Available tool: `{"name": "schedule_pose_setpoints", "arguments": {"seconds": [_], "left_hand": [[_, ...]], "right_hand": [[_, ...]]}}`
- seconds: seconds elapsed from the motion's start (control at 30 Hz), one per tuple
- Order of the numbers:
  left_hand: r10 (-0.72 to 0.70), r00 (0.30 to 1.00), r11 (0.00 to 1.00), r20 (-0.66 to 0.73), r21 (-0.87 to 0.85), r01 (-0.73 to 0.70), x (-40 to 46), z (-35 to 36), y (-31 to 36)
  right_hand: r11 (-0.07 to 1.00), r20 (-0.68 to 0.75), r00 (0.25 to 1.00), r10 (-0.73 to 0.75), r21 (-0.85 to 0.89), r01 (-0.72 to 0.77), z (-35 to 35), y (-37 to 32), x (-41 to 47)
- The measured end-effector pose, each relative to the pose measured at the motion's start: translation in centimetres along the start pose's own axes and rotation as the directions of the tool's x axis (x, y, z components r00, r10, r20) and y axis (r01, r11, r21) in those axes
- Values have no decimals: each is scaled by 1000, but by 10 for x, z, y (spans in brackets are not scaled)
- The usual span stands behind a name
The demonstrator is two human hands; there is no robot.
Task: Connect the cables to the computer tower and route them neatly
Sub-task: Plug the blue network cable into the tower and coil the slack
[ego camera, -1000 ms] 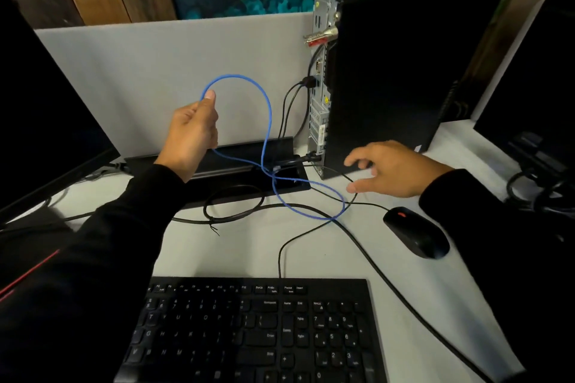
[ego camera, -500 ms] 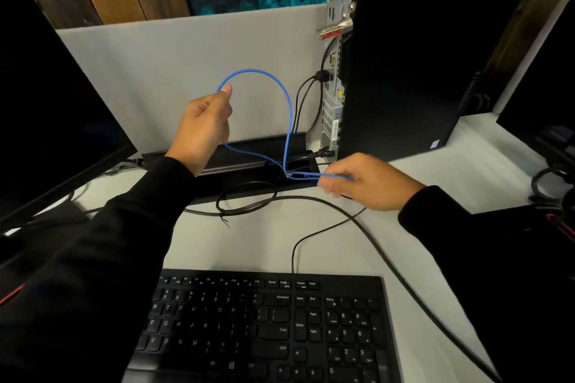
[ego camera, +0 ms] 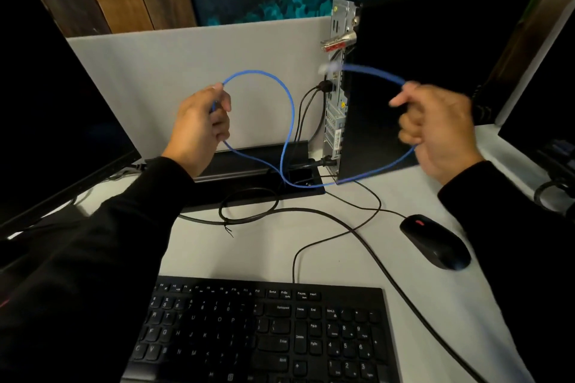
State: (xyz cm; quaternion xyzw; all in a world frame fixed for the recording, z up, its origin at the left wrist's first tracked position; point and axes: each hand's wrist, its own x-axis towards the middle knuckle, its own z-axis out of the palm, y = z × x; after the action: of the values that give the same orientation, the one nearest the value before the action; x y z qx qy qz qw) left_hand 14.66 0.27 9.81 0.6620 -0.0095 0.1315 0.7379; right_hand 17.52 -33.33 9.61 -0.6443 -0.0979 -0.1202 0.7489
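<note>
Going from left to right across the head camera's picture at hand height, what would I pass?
Monitor → left hand → blue cable loop → computer tower → right hand.

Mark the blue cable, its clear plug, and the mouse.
blue cable (ego camera: 287,102): head view, loop's right side by the grey partition
clear plug (ego camera: 329,68): head view, blurred free end
mouse (ego camera: 435,242): head view, top shell
</note>
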Motion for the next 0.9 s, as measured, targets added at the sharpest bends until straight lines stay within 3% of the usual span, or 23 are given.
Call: {"name": "schedule_pose_setpoints", "arguments": {"seconds": [0.1, 0.23, 0.33, 0.47, 0.53, 0.6, 0.67, 0.73, 0.8, 0.9], "left_hand": [[-38, 998, 990, -54, -136, 30, 9, -5, 16], [-64, 986, 977, -154, -211, 31, 22, -15, 18], [-36, 983, 984, -179, -178, 3, 20, -15, 10], [53, 998, 997, -23, -56, -54, 9, -1, 2], [81, 992, 997, 95, -14, -80, 0, 2, 1], [95, 977, 995, 192, 25, -101, -7, 4, 3], [105, 964, 985, 244, 112, -135, -12, 7, 5], [125, 954, 958, 274, 215, -188, -16, 16, 10], [166, 928, 910, 334, 310, -275, -19, 30, 20], [225, 858, 785, 462, 436, -441, -20, 50, 37]], "right_hand": [[991, -152, 988, -12, 131, 33, -12, -27, 15], [988, -292, 956, -34, 134, 76, -32, -49, 29], [979, -322, 930, -179, -155, 135, -42, -34, 30], [868, -130, 939, -317, -439, 232, -50, 19, 20], [835, -103, 958, -266, -522, 175, -54, 45, 16], [789, -179, 959, -219, -610, 67, -56, 59, 10], [700, -198, 926, -322, -708, 92, -47, 56, 3], [646, -15, 883, -469, -688, 332, -19, 39, -11], [628, 227, 850, -476, -589, 509, 25, 16, -29], [667, 378, 875, -301, -572, 477, 78, -5, -40]]}}
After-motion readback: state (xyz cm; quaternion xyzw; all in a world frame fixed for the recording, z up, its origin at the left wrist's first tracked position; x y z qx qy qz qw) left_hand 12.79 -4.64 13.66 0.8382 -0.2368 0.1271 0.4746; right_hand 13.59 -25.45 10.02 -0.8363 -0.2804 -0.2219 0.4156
